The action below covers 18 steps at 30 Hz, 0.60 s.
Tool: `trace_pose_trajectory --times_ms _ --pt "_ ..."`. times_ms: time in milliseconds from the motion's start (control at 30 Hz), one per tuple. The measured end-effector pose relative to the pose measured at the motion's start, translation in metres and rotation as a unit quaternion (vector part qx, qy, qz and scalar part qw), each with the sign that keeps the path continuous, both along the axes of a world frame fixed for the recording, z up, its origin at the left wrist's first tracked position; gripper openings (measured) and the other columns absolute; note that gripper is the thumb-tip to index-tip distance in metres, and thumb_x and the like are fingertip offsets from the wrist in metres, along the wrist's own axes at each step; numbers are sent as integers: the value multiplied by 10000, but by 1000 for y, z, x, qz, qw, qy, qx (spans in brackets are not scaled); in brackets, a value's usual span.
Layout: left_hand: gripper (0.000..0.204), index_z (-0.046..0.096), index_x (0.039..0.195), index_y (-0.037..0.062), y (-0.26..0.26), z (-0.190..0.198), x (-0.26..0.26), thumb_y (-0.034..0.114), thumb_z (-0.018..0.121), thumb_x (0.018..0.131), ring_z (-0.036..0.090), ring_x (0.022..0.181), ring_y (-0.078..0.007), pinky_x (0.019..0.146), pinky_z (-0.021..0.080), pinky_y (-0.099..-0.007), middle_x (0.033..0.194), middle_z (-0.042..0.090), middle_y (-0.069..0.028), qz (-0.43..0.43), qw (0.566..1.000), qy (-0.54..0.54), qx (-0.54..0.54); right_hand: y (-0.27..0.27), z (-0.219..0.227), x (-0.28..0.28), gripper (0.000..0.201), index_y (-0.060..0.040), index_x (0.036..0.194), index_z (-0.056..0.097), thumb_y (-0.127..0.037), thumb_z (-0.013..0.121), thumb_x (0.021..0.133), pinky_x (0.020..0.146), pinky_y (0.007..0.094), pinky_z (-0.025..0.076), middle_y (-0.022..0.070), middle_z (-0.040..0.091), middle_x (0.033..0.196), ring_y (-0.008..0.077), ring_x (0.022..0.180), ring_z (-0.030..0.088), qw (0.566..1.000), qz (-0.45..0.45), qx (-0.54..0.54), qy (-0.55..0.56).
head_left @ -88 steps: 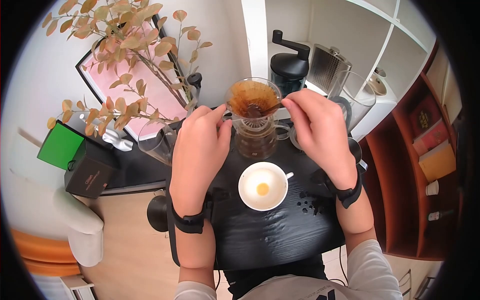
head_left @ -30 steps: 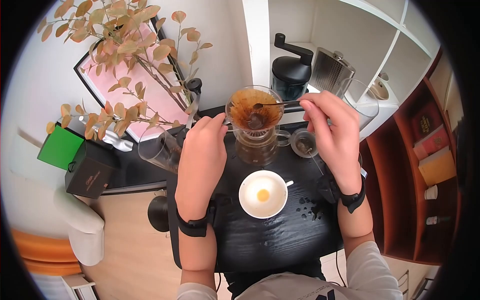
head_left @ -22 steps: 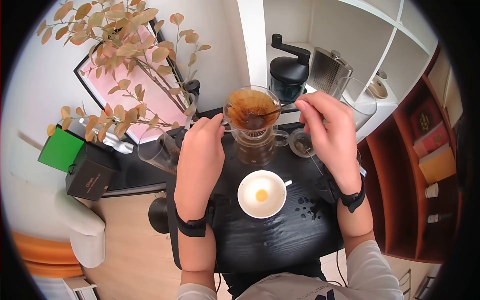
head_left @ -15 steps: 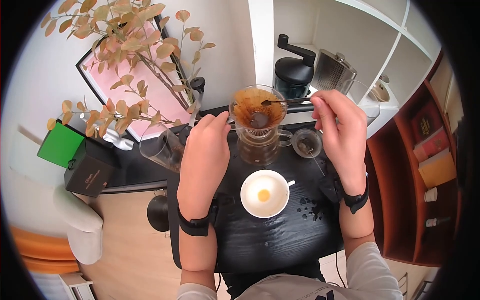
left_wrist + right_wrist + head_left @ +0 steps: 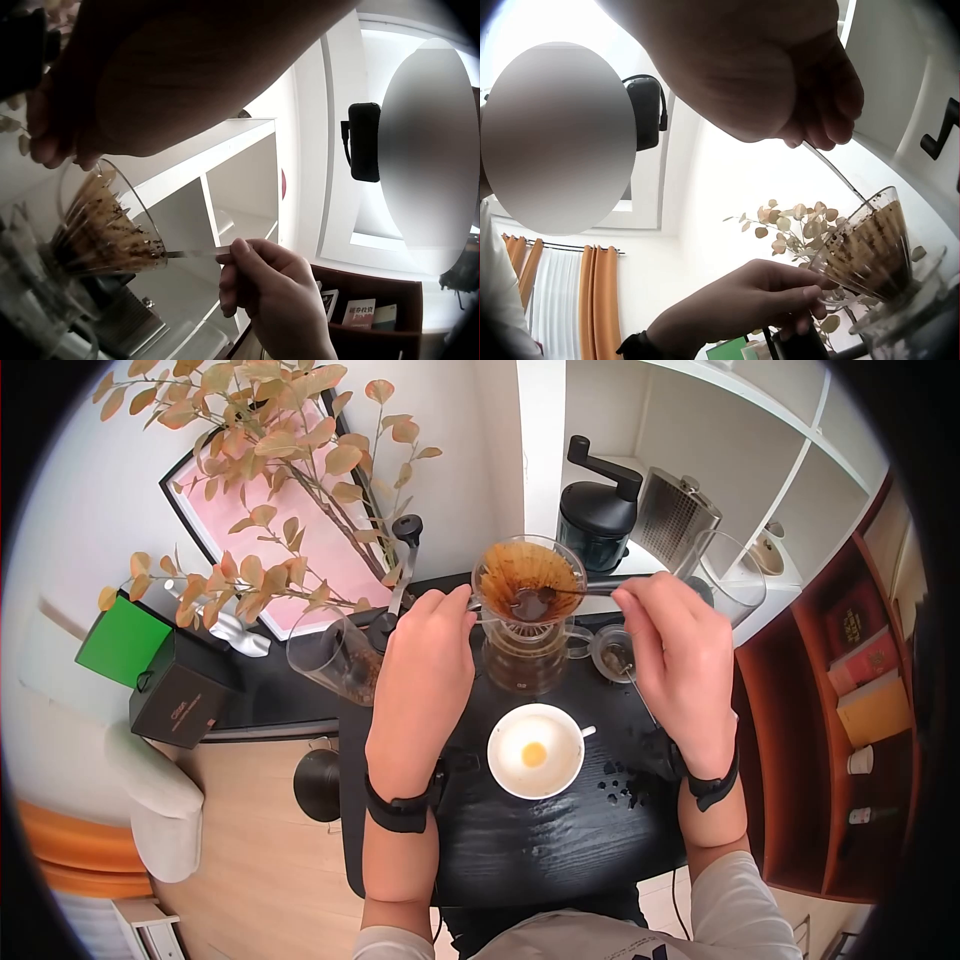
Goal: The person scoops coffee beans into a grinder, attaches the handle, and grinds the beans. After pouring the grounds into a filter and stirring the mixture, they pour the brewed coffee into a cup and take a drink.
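Note:
My left hand [image 5: 420, 685] pinches the small side handle of a glass coffee dripper [image 5: 530, 628] in the head view. The dripper sits on a glass coffee server [image 5: 523, 662]. Inside it, a brown-stained paper filter [image 5: 510, 572] holds wet dark grounds. Between thumb and fingers, my right hand [image 5: 682, 665] pinches a thin-handled spoon [image 5: 585, 592], its tip down in the filter. The right wrist view shows the spoon [image 5: 836, 172] slanting in over the dripper's rim. In front of the server stands a white cup [image 5: 512, 768] with a little yellowish liquid at the bottom.
A round glass piece [image 5: 613, 653] with a thin stem lies right of the server. Left stands a clear glass [image 5: 325, 650] with beans. Behind are a black hand grinder [image 5: 597, 520] and a metal flask [image 5: 665, 515]. Water drops [image 5: 622, 790] dot the black table [image 5: 560, 860].
My right hand has dipped the spoon into the filter, raised it half a second ago, and lowered it again. My left hand keeps its hold on the dripper's handle.

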<state>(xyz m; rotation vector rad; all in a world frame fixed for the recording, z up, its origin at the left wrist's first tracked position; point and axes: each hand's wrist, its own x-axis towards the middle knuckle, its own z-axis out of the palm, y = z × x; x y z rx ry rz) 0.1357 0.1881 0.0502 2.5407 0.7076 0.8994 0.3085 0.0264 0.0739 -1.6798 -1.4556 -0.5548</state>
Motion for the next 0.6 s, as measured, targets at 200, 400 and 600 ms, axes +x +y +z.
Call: trace_pose_trajectory --times_ms 200,400,600 --pt "207 677 1177 -70 2 -1 -1 26 634 998 671 903 -452 782 549 -505 977 663 -234 5 1000 5 6 1 1 -1 73 4 946 679 -2 749 924 583 406 492 145 644 797 352 653 633 999 20 18 26" --pt "215 678 1177 -72 1 -2 0 40 647 996 672 906 -447 781 550 -503 974 665 -229 0 1000 2 6 1 2 -4 62 9 936 679 6 740 931 581 401 492 145 645 784 340 653 634 1000 5 19 8" --pt "217 678 1165 -69 1 -2 0 55 667 988 671 901 -444 782 551 -504 966 663 -228 0 1000 4 -1 7 -2 0 56 18 941 681 11 736 934 585 399 494 153 648 788 337 660 637 999 18 39 22"
